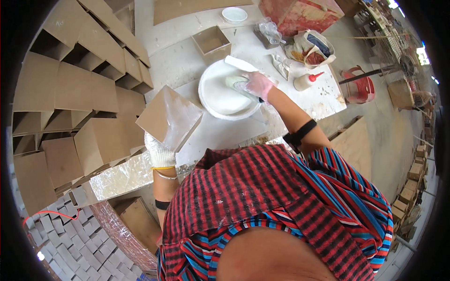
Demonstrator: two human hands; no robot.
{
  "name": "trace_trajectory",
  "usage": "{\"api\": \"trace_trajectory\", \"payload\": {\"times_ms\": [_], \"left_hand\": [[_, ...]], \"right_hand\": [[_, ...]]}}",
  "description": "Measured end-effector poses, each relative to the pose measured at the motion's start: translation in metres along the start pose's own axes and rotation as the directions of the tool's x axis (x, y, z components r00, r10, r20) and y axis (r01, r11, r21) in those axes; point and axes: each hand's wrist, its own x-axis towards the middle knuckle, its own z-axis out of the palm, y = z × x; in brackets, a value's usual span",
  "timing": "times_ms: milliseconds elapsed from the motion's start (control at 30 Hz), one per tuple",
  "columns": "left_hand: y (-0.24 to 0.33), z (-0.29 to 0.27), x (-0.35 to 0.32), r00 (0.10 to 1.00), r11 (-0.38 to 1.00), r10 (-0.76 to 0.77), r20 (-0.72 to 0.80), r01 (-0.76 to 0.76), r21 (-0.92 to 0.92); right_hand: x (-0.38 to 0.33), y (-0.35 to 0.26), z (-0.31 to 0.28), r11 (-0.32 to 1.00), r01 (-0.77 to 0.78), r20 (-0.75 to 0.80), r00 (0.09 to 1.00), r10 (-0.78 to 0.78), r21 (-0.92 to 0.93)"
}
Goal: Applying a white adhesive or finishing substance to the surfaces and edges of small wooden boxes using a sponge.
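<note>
the step in hand looks like loading glue: the right hand (pixel 259 85), in a pinkish glove, is closed around a pale sponge or pad (pixel 236 83) and presses it into the white basin (pixel 209 96) of white paste at the middle of the worktop (pixel 220 133); the left hand (pixel 159 151), in a white knit glove, grips the lower edge of a brown cardboard box piece (pixel 169 116), held tilted up just left of the basin, its inner face towards the person; my judgement is that the next move calls for bringing the wetted pad across to the cardboard and wiping it over the face that is to be stuck, while the left hand keeps the piece steady and angled so the paste does not run.

round about: a small open cardboard box (pixel 212 43) stands beyond the basin, a squeeze bottle with a red nozzle (pixel 305 80) lies to the right of it, a crumpled rag (pixel 281 64) and a bag of oddments (pixel 313 48) sit further back, and a white lid (pixel 234 14) lies at the far edge; stacks of finished brown boxes (pixel 79 93) crowd the left side, near the held piece, so there is little room to swing it that way; a red plastic stool (pixel 358 85) stands off the worktop's right end; nothing lies between pad and cardboard.
</note>
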Motion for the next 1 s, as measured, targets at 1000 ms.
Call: {"api": "trace_trajectory", "payload": {"times_ms": [1000], "left_hand": [[-0.015,0.045,0.042,0.948,0.963,-0.264,0.18,0.269,-0.004]], "right_hand": [[-0.062,-0.129,-0.035,0.502,0.789,-0.165,0.475,-0.864,-0.355]]}}
